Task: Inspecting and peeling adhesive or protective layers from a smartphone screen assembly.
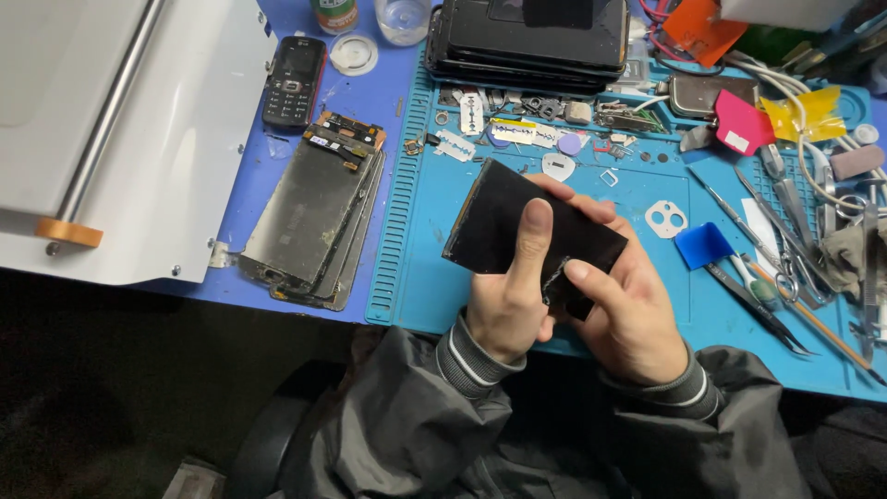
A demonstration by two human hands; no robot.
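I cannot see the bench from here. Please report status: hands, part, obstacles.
Left hand and right hand both grip black panel, thumbs on top. Panel held above blue mat, tilted. Nothing blocks; tweezers lie to right.

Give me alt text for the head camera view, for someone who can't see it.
Seen from above, a person's left hand and right hand hold a black phone screen panel over a blue work mat. A stack of stripped phone screens and a small black keypad phone lie to the left, with tweezers and other small tools on the right.
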